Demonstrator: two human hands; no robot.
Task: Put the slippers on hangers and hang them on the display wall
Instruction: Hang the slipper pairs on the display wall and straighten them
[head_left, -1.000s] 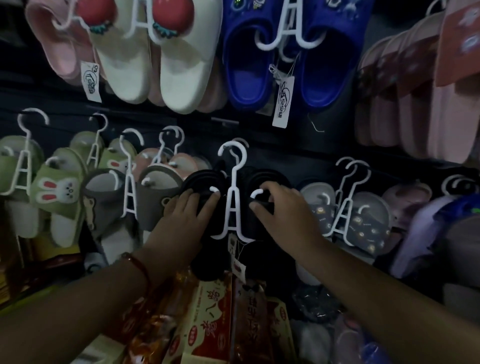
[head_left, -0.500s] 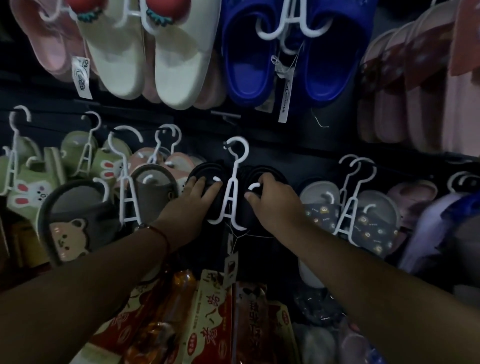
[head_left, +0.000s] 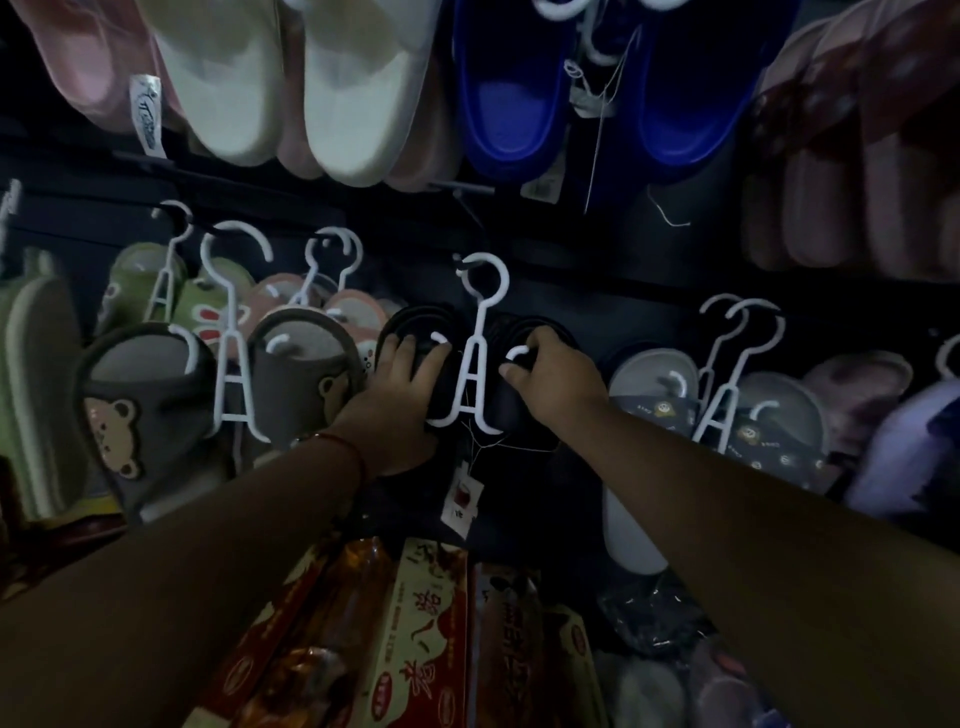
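Dimly lit, a wall (head_left: 597, 270) of slippers fills the view. At its centre hangs a pair of black slippers (head_left: 415, 332) on a white hanger (head_left: 470, 379), whose hook is looped over a peg on the wall. Two bare arms reach up to the pair from below.

The left hand (head_left: 400, 395) lies over the left slipper with its fingers curled onto the slipper's open mouth. The right hand (head_left: 558, 384) curls over the right slipper, fingertips beside the hanger's white prong. Both hands are holding the slippers rather than the hanger.

Grey bear slippers (head_left: 156, 395) hang just to the left, and pale grey ones (head_left: 654, 384) to the right. Cream and blue pairs hang in the row above. Red snack packets (head_left: 415, 634) lie below.

The slippers look light, soft and bendable, likely foam or rubber, so they should squash under a firm grip and not break. The thin plastic hanger seems stiffer and more brittle. The sides of each slipper near its opening look like the safest hold, steadying the pair without pulling the hook off its peg.
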